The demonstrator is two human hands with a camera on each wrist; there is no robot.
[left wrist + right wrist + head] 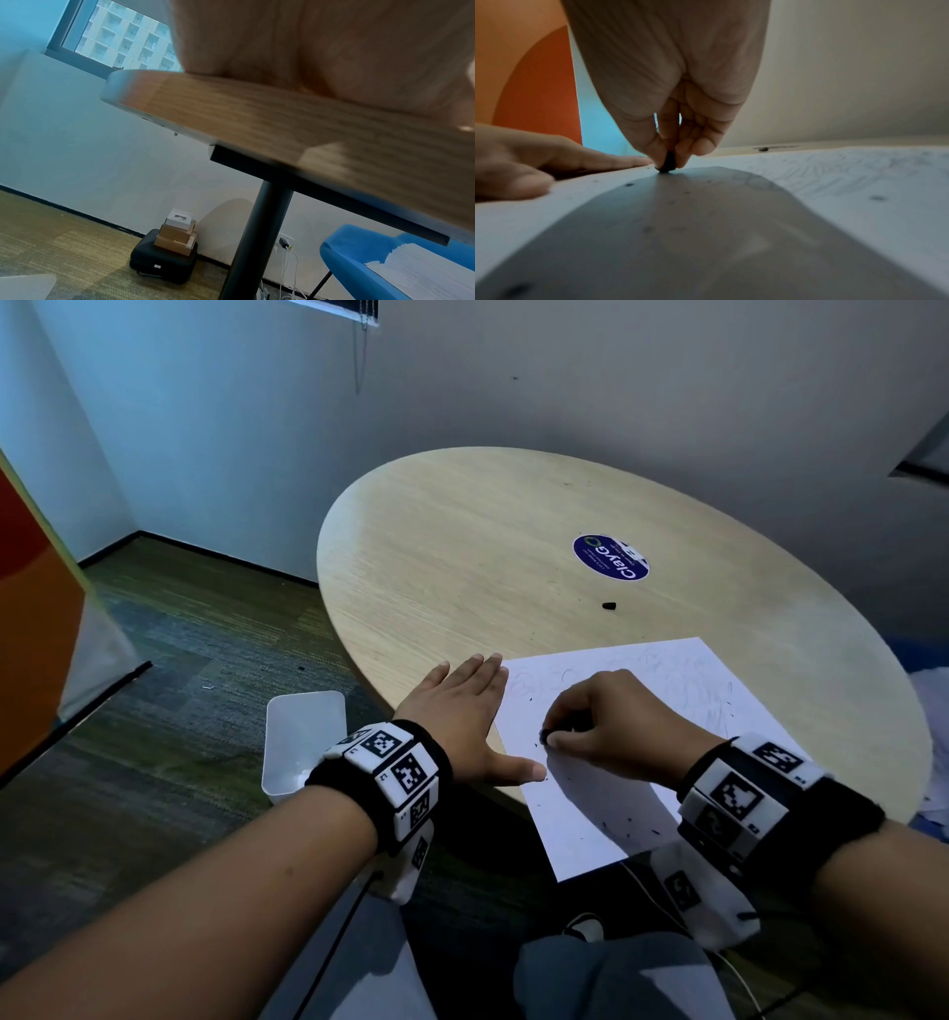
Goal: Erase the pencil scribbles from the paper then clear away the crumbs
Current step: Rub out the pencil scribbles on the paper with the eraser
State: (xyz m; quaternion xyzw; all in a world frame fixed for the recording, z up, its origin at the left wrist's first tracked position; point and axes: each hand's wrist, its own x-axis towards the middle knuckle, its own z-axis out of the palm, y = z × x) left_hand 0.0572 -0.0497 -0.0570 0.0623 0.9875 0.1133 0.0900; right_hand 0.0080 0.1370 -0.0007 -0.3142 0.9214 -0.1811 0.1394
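A white sheet of paper [631, 752] lies at the near edge of the round wooden table [462, 546], its near corner hanging over the rim. Faint pencil scribbles [683, 680] mark its far part, and dark eraser crumbs [631, 824] are scattered over it. My right hand [590, 716] pinches a small dark eraser [668, 162] between thumb and fingers, its tip pressed on the paper [859, 182]. My left hand [462, 711] lies flat with straight fingers, holding the paper's left edge down; its thumb [510, 180] rests on the sheet.
A second small dark eraser piece [609, 606] lies on the table beyond the paper, near a round blue sticker [611, 557]. A white plastic bin [303, 742] stands on the floor left of the table. A blue chair [359, 263] holds stacked papers.
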